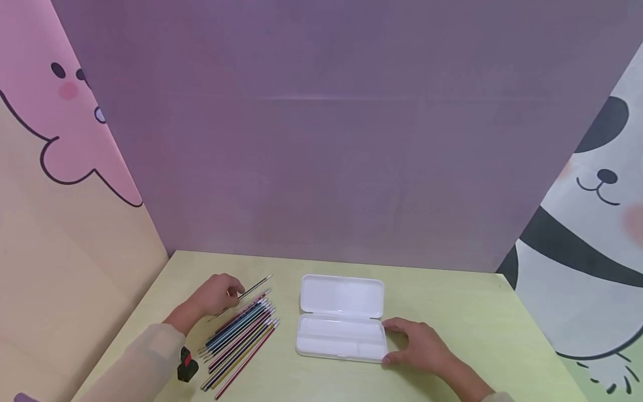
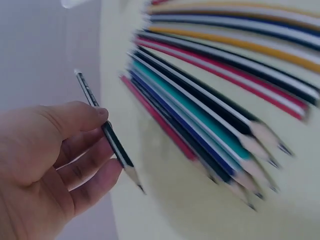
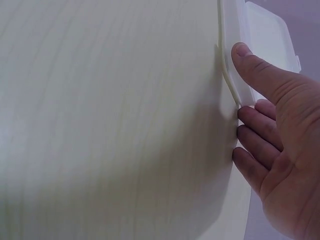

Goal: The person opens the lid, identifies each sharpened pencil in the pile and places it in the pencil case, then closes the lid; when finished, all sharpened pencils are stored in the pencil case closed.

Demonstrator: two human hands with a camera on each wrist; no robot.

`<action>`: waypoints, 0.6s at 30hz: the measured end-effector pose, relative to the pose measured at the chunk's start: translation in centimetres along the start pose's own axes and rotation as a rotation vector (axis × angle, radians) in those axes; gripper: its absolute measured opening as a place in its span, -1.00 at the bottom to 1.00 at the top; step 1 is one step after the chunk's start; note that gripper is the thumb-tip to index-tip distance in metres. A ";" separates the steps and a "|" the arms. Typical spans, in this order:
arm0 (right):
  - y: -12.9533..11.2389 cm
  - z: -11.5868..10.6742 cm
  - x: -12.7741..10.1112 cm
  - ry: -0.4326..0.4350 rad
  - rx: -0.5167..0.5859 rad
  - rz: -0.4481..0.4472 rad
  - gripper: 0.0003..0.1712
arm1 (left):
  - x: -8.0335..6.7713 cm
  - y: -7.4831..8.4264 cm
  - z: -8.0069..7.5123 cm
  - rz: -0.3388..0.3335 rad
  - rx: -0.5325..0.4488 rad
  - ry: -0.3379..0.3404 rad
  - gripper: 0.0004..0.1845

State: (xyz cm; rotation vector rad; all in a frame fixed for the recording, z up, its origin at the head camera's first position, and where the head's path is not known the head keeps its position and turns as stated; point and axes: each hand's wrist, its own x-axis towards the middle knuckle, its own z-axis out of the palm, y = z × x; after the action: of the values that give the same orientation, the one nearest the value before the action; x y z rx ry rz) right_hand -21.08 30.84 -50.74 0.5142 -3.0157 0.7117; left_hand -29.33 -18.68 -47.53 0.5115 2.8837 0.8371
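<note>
Left fingers [image 2: 95,182]: pinching a slim black-and-white striped wooden pencil [image 2: 116,142]
Pencil's place: just beside a fanned row of multicoloured striped pencils [image 1: 238,326]
Right fingers [image 3: 260,125]: gripping the right end of an open white plastic case [image 1: 326,344]
Case: on the pale-yellow wood-grained table [image 1: 477,312]

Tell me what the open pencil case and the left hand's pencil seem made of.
The pencil case looks like hard plastic, smooth white with slight gloss, judging by its rounded, molded shape. The pencil in the left hand is apparently wood with striped paint, since its sharpened end shows bare tan.
</note>
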 end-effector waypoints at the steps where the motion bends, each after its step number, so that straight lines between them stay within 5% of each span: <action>1: 0.0 0.0 0.0 0.002 -0.001 -0.001 -0.09 | 0.2 0.4 -0.1 0.015 -0.012 -0.004 -0.81; 7: 0.3 0.3 0.1 0.013 -0.004 0.006 -0.10 | 1.6 3.3 0.0 0.083 -0.087 -0.056 -0.83; 18: 0.0 0.2 0.0 0.007 0.012 0.006 -0.09 | 4.6 9.6 2.8 0.216 -0.132 -0.155 -0.82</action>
State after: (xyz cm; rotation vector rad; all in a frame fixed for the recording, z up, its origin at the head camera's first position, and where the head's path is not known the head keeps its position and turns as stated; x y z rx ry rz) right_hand -21.06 30.81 -50.91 0.5027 -3.0093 0.7309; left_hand -30.30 -8.09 -44.69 0.8438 2.6446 0.9621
